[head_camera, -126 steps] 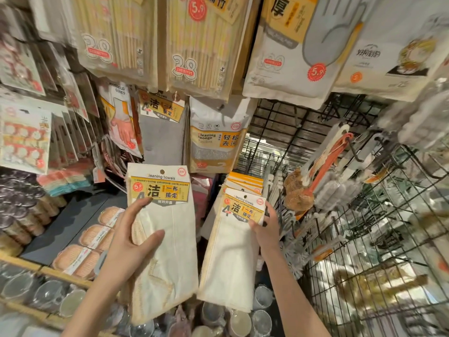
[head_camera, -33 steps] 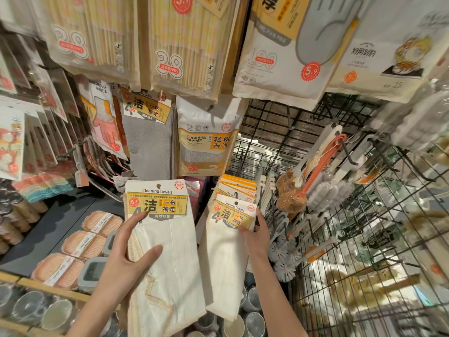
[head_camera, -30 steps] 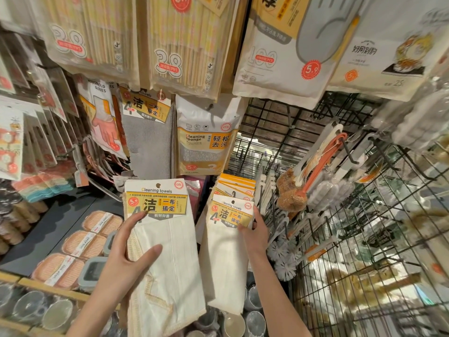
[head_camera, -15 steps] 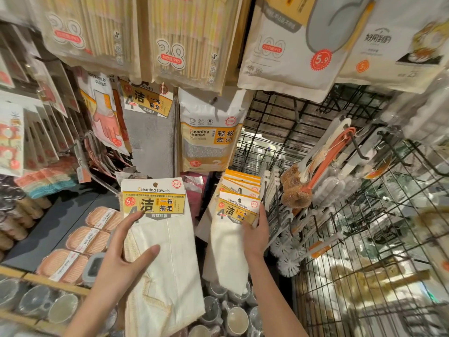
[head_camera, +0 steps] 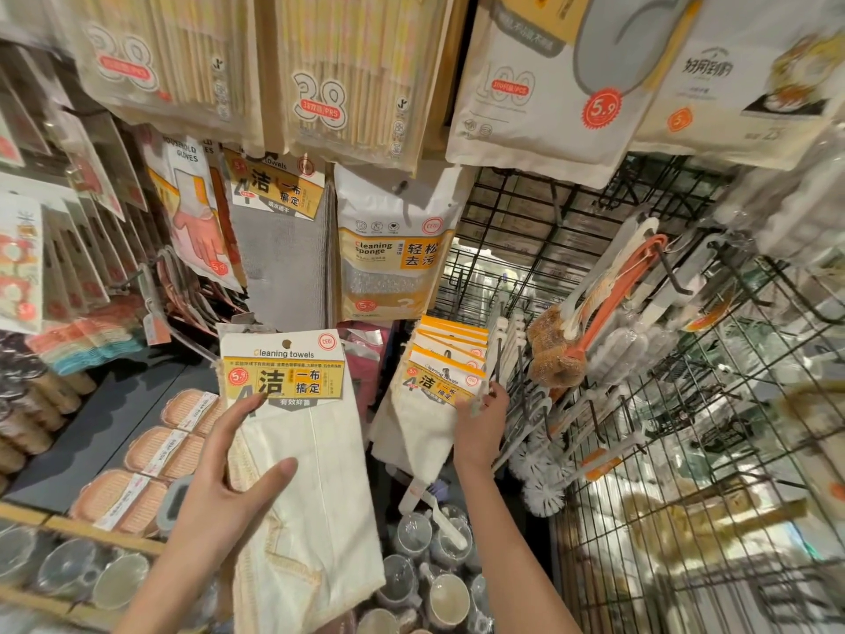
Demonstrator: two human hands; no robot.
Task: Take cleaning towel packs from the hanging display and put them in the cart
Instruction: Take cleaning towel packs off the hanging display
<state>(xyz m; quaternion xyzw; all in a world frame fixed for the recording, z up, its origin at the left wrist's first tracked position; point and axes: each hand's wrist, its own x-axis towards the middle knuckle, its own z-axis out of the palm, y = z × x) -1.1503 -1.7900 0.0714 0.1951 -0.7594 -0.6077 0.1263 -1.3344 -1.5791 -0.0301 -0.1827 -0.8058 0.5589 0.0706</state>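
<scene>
— Okay, where's my left hand (head_camera: pixel 224 489)?

— I've got it gripping a loose cleaning towel pack (head_camera: pixel 297 455) off the rack, thumb across the cream cloth, forefinger up on the yellow label.

— And the right hand (head_camera: pixel 480 427)?

— I'm pinching the front hanging pack (head_camera: pixel 434 404) at its label's right edge, fingers curled on it. That one sits foremost in the row of packs (head_camera: pixel 450 343) on the hook, beside the black wire grid (head_camera: pixel 571 249). Cups (head_camera: pixel 439 565) stand below.
</scene>
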